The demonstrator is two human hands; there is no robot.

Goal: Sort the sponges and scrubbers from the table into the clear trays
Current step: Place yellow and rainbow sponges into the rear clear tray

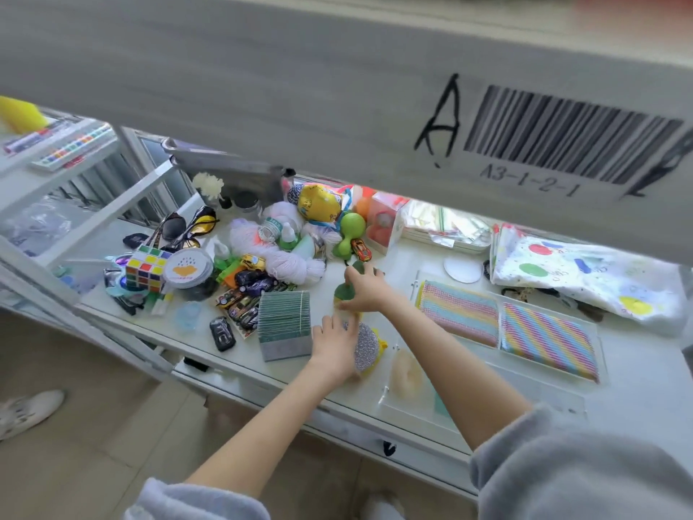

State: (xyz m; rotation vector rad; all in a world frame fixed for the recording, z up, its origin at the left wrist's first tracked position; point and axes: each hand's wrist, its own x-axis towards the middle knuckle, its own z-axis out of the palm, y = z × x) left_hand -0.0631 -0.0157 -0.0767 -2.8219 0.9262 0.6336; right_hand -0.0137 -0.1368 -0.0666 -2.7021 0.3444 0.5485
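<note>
While your left hand (335,345) lies flat, fingers spread wide, on the silver mesh scrubber (366,347) with a yellow edge, your right hand (363,290) reaches over the green-and-yellow sponge (344,293), fingers loosely spread on it; can't tell if it's actually gripped. Both items sit on the white table (637,392), just right of the stack of green scouring pads (285,324). Two clear trays (600,354) further right each hold a striped pastel sponge: one (459,313) nearer your hands, one (549,341) beyond it. A third clear tray (390,401) at the table's near edge holds a pale beige sponge (405,373). Toy cars (243,298), a puzzle cube (146,268) and white yarn (277,257) clutter the left.
</note>
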